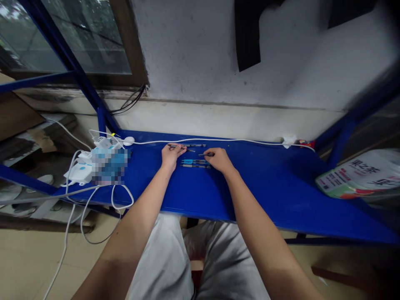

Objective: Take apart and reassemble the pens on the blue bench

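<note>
My left hand (pixel 172 155) is closed on a slim dark pen part (pixel 171 146) above the blue table. To its right, my right hand (pixel 217 158) pinches a short dark pen piece (pixel 205 155), its tip pointing left. Between and below the hands lie several pens side by side, among them one with a blue grip (pixel 188 161) and one with a grey grip (pixel 188 166). Behind them a dark pen (pixel 198 145) rests near the fingers of my left hand. The right ends of the nearer pens are partly covered by my right hand.
White power strips and plugs (pixel 79 171) with loose cables occupy the blue table (pixel 265 187) at left. A white cable (pixel 200 140) runs along the back edge. At right stands a large labelled bottle (pixel 359 175); a small red packet (pixel 306 143) lies at the back right.
</note>
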### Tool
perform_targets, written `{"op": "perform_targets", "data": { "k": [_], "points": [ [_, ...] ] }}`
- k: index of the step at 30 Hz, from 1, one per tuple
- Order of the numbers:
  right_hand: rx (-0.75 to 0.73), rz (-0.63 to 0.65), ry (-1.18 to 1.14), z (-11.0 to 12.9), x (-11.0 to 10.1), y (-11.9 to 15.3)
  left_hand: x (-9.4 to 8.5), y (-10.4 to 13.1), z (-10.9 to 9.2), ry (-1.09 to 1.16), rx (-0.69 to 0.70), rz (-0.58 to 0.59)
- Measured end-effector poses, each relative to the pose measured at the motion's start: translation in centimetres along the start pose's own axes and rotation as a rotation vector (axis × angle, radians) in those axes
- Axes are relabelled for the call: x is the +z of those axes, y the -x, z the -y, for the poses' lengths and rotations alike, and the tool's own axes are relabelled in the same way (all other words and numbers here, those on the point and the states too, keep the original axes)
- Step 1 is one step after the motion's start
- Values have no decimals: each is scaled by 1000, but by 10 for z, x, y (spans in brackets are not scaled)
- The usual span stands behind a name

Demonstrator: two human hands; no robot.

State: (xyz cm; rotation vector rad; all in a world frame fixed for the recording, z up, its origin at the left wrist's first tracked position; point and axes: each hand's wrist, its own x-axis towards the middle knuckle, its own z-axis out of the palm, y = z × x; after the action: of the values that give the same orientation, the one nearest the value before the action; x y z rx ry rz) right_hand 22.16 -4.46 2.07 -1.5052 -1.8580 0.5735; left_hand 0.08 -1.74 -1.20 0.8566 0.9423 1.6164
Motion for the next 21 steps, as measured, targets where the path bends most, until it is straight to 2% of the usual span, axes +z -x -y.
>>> {"op": "perform_targets", "data": {
  "k": [12, 18, 21],
  "points": [
    [-4, -16, -11, -7, -2, -6, 3, 2, -2, 8, 0, -43],
    [-82, -9, 100, -18, 9, -16, 8, 6, -8, 25, 45, 37],
    [-142, -75, 63, -14, 14, -18, 13, 8, -9, 55, 46, 88]
  ]
}}
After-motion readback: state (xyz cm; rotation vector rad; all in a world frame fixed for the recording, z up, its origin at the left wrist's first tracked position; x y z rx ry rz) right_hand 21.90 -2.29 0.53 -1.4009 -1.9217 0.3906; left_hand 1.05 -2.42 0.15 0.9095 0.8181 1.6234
